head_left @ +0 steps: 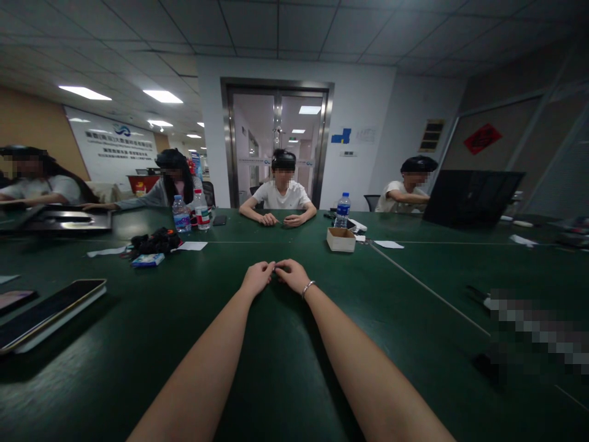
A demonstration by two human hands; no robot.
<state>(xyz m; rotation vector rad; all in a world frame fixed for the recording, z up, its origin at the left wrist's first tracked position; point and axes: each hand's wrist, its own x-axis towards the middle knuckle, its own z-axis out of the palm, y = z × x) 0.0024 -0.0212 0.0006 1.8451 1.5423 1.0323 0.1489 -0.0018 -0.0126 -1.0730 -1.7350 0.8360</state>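
Bare forearms (199, 371) are stretched across the green table (175, 307). Nearer than the open box (341, 244) and left of it, a tiny dark item (275, 268) is pinched by the left hand (257, 278) and right hand (293, 276).

Bare hands (256, 280), forearms (368, 356), silvery bracelet (307, 288)—right wrist (315, 296)

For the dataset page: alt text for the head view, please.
The wearer's left hand and right hand, with a bracelet on the right wrist, come together over a green table; anything pinched there is too small to identify. Beyond are a small open box and a blue-labelled bottle; a person in white sits opposite.
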